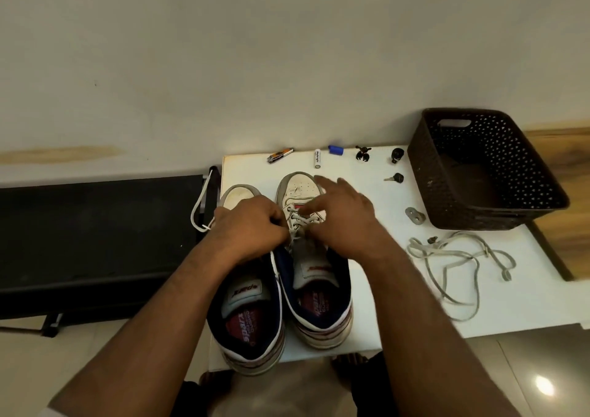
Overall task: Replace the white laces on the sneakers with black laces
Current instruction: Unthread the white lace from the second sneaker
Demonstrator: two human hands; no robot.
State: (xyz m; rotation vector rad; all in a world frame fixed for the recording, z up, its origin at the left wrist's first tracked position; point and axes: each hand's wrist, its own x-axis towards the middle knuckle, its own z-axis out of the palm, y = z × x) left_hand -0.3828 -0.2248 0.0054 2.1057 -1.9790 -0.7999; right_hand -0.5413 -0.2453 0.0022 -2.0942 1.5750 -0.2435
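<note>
White lace (298, 221) crosses the right sneaker (314, 257), toe pointing away; left hand (252, 228) pinches it, right hand (341, 221) hovers open beside

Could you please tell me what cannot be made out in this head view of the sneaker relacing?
- Left white sneaker's eyelets: covered by the left hand.
- Right hand's fingers: motion-blurred, grip unclear.
- Small black items by the wall: too small to identify.
- Dark woven plastic basket's contents: too dim.
</note>
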